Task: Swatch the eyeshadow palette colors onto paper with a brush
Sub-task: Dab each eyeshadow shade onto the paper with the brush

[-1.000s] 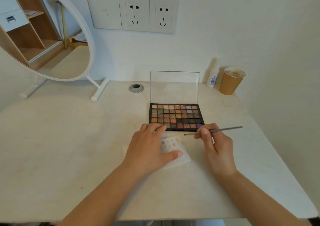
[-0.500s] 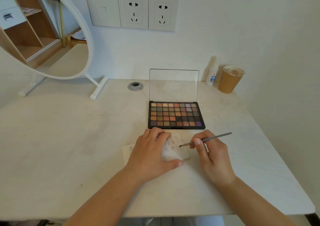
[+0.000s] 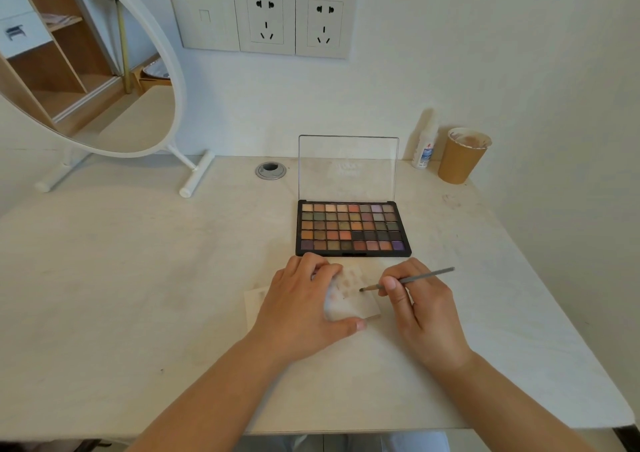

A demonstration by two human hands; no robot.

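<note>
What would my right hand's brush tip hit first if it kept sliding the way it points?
Probably the left hand's fingers: the brush in the right hand points leftward across the swatch paper.

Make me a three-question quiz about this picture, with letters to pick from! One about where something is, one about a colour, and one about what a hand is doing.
1. Where is the brown paper cup?
A. far right, by the wall
B. beside the mirror
C. on the palette

2. What colour is the eyeshadow palette's tray?
A. white
B. black
C. red

3. What is the right hand doing?
A. lying flat
B. lifting the lid
C. holding the thin grey brush

Answers: 1 A, it stands next to the small white bottle. 2 B, its rim is black. 3 C, fingers pinch the handle, tip at the white paper.
</note>
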